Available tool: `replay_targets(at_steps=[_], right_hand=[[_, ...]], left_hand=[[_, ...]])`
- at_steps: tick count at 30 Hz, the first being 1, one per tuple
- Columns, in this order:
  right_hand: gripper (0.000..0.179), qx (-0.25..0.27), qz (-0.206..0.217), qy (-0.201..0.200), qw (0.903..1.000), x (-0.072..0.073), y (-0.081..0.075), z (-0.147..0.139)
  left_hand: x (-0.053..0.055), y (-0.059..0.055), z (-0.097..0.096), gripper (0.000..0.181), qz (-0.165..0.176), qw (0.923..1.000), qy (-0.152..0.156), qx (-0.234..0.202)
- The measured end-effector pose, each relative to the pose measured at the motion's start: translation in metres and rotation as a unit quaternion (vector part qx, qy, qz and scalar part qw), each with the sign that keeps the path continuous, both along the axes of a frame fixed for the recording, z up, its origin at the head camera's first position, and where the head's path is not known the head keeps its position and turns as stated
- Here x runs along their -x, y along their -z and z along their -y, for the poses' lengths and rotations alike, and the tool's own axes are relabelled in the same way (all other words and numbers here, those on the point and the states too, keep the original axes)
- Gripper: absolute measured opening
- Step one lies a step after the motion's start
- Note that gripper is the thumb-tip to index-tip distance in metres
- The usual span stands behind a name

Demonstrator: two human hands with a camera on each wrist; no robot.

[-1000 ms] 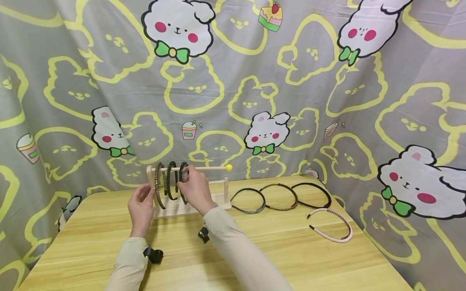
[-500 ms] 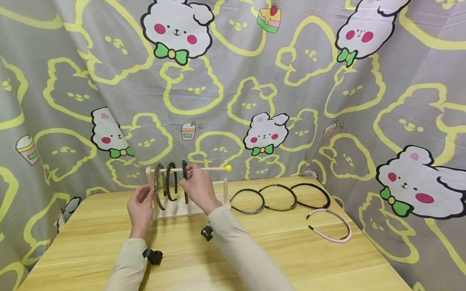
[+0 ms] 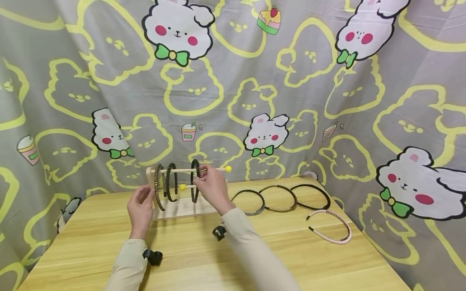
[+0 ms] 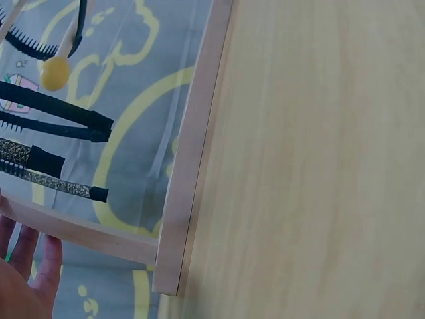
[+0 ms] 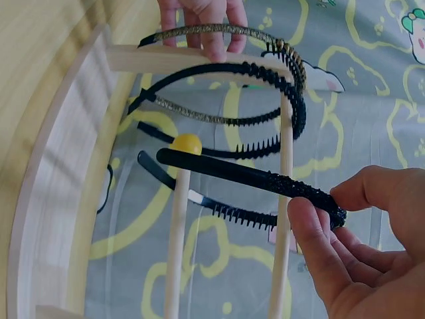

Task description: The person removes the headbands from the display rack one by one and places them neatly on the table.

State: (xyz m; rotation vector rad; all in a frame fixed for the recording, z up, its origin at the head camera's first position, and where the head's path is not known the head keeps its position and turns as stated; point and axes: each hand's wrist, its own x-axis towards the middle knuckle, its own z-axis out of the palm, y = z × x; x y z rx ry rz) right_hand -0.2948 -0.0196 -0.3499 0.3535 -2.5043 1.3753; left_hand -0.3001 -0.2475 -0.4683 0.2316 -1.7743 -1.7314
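Observation:
My left hand (image 3: 141, 208) grips the left upright (image 4: 80, 230) of a wooden headband stand (image 3: 178, 209). In the right wrist view several of its fingers lie over that upright. A glittery black headband (image 5: 249, 178) hangs around the stand's upper rod (image 5: 282, 259), with my right hand (image 3: 212, 188) pinching its top between thumb and fingers. Left of it on the same rod hang a plain-ended black headband (image 3: 168, 184) and a gold-toned headband (image 3: 157, 190), close to the left upright. The lower rod ends in a yellow ball (image 5: 187, 144), beside the held headband.
On the table (image 3: 174, 262), right of the stand, lie a grey headband (image 3: 255, 212), a brown headband (image 3: 282, 209), a black headband (image 3: 325, 202) and a pink headband (image 3: 340, 241). Another yellow ball (image 3: 228, 169) caps the upper rod. A patterned curtain (image 3: 225, 97) hangs behind.
My right hand has slid the glittery black headband rightward along the upper rod, away from the other two. The lower rod's yellow ball has come into sight. My left hand stays put.

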Motion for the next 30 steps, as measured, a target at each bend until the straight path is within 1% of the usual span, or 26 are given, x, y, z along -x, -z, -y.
replay_targets(at_steps=[3, 6, 11, 13, 18, 23, 26, 30], right_hand=[[0.037, -0.001, -0.001, 0.008, 1.0000, 0.003, 0.002, -0.008], [0.036, 0.002, -0.003, 0.009, 1.0000, 0.005, 0.003, -0.015], [0.036, 0.013, -0.006, 0.011, 0.9998, 0.008, 0.003, -0.029], [0.036, 0.015, -0.007, 0.014, 0.9998, 0.008, 0.004, -0.034], [0.038, 0.020, -0.004, 0.021, 0.9996, 0.010, 0.005, -0.048], [0.037, 0.029, -0.010, 0.038, 0.9988, 0.012, 0.007, -0.062], [0.036, 0.042, -0.017, 0.048, 0.9978, 0.014, 0.008, -0.070], [0.035, 0.069, -0.027, 0.050, 0.9960, 0.017, 0.011, -0.081]], left_hand=[[-0.001, -0.001, 0.000, 0.030, 0.006, 1.0000, 0.003, -0.004], [-0.004, -0.005, -0.002, 0.029, 0.009, 0.9999, 0.007, -0.009], [-0.016, -0.020, -0.009, 0.026, 0.003, 0.9999, 0.012, -0.004], [-0.019, -0.024, -0.011, 0.025, -0.005, 0.9998, 0.019, -0.005], [-0.022, -0.025, -0.012, 0.025, -0.001, 0.9998, 0.019, -0.003], [-0.022, -0.027, -0.014, 0.028, 0.014, 0.9999, 0.007, 0.004], [-0.023, -0.027, -0.015, 0.028, 0.015, 0.9999, 0.005, 0.006], [-0.024, -0.028, -0.015, 0.028, 0.014, 0.9999, 0.004, 0.006]])
